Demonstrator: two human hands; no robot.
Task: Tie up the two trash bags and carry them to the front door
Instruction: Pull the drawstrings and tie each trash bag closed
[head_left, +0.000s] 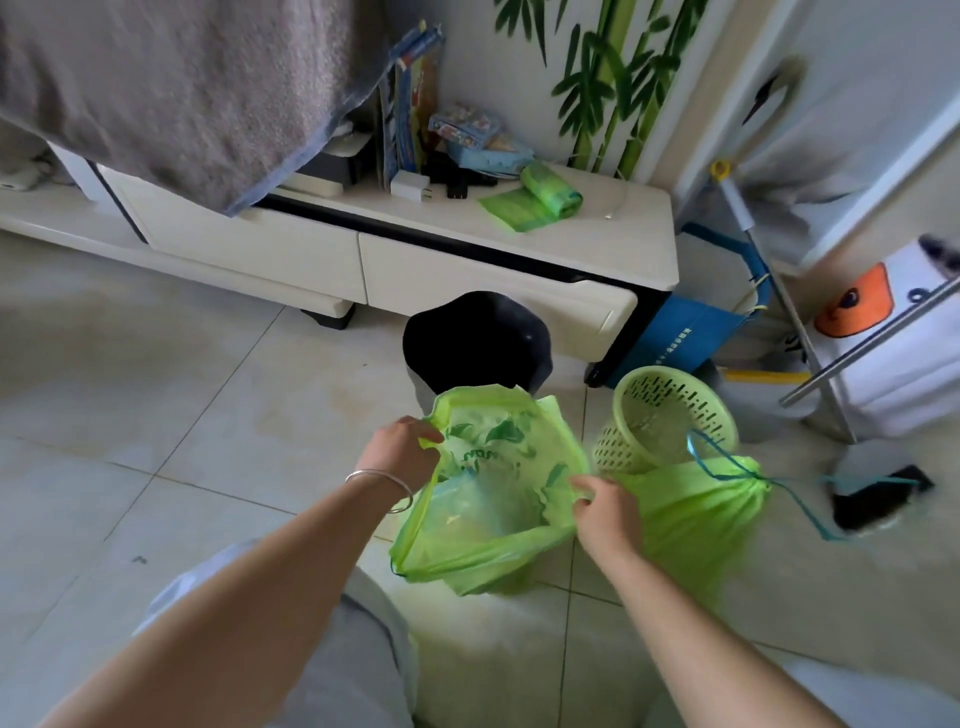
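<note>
Left hand (402, 449) and right hand (605, 506) both pinch the thin, crinkly rim of the open green bag (488, 525)

A pale tiled floor (156, 395) is carrying a black bin (475, 340), a green basket (670, 415) tipped on its side, an open green bag (493, 519) and a tied green bag (696, 509). A low white cabinet (597, 244) is standing on it, bearing a roll of green bags (545, 195).
</note>
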